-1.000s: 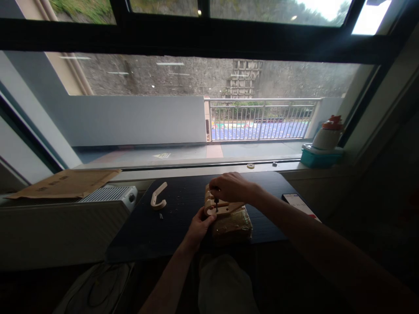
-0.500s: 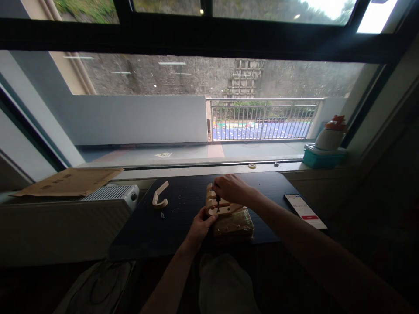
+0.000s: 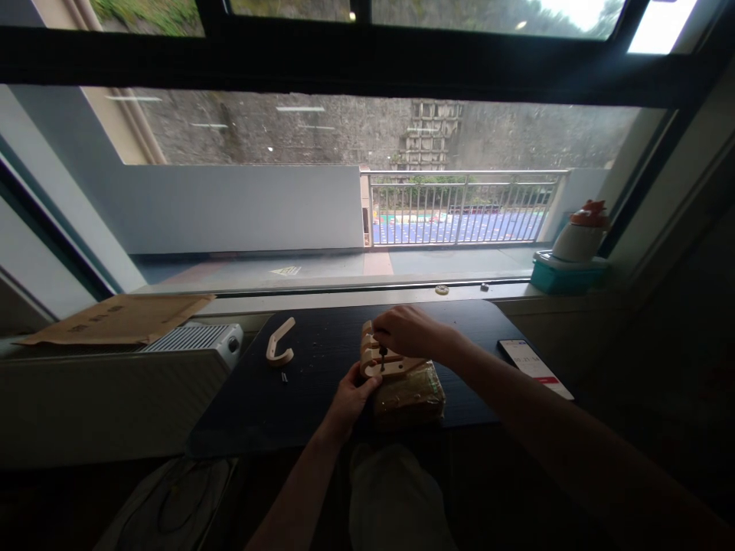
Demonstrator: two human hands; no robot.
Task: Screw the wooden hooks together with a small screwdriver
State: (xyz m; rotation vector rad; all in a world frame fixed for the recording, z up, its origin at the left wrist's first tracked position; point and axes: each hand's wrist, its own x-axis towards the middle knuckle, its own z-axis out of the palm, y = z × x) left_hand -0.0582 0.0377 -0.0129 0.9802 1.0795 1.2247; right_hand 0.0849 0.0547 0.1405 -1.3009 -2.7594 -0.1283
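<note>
Likely light, stiff wooden hook [image 3: 280, 344], left: take by shank | left hand [image 3: 347, 398] gripping wooden piece [image 3: 396, 370], centre, by near-left end: probably rigid, steady there | right hand [image 3: 409, 329] clasping dark driver [image 3: 383, 358] upright on it | wrapped block [image 3: 410, 399], near

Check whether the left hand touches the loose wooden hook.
Apart: the head view shows dark tabletop between the left hand and the wooden hook.

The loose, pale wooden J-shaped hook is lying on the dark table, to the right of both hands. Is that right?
Almost! The head view shows the loose, pale wooden J-shaped hook to the left of both the left hand and the right hand. It does lie on the dark table.
</note>
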